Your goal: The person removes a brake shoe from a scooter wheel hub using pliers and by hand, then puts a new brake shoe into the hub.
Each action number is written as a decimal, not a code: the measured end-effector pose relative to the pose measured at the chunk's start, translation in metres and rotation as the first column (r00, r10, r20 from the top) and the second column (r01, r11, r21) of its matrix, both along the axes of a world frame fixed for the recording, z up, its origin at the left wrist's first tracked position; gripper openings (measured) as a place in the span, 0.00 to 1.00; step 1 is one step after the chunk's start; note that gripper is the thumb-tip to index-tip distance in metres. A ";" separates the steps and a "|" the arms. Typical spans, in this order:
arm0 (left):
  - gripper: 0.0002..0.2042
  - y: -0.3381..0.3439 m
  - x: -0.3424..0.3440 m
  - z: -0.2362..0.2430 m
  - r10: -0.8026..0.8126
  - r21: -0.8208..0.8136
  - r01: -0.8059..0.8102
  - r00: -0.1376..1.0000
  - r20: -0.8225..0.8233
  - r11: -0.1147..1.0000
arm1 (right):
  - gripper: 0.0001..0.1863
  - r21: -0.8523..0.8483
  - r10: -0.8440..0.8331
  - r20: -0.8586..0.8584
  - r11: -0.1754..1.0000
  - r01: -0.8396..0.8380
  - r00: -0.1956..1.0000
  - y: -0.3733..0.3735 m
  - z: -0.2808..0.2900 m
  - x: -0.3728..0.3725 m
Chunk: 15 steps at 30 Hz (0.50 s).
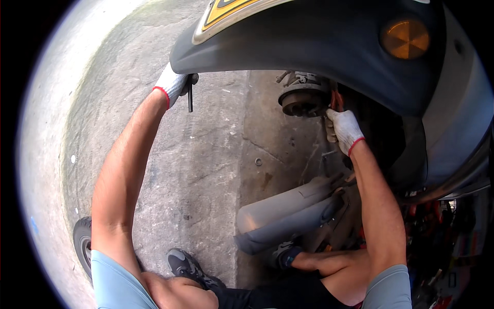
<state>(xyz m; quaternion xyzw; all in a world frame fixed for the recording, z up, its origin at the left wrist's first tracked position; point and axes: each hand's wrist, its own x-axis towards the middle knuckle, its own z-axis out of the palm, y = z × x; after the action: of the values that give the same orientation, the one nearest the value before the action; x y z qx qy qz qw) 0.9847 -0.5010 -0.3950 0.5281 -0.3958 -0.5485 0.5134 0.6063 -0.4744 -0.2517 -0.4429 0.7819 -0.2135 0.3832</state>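
Observation:
My left hand, in a white knit glove with a red cuff, is closed at the left end of a scooter's black rear mudguard. It grips a dark tool with a thin rod pointing down; its fingers are partly hidden. My right hand, gloved the same way, is closed below the mudguard, beside the round, dirty wheel hub. Right above its fingers is an orange-red part. What the fingers hold is hidden.
A grey muffler with a dark cover slants below my right hand. A metal ring lies on the concrete floor. At the far left is a tyre. Mixed clutter fills the lower right. An orange reflector sits on the mudguard.

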 end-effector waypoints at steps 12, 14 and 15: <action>0.12 0.029 0.003 -0.010 0.397 -0.610 0.213 0.590 0.703 0.763 | 0.09 -0.010 -0.016 0.114 1.000 0.018 0.993 0.001 -0.001 -0.001; 0.10 0.027 0.013 -0.013 0.365 -0.594 0.246 0.595 0.716 0.766 | 0.09 0.005 -0.004 0.108 1.000 0.004 0.994 0.001 0.000 0.001; 0.09 0.025 0.017 -0.014 0.333 -0.579 0.278 0.599 0.728 0.767 | 0.09 0.005 -0.005 0.108 1.000 0.004 0.994 0.002 -0.001 0.001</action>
<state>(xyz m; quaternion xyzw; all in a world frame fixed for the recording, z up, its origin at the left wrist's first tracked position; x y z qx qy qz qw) 1.0015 -0.4760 -0.4088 0.5134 -0.7352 -0.0731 0.4365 0.6074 -0.4722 -0.2523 -0.4281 0.7615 -0.2360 0.4256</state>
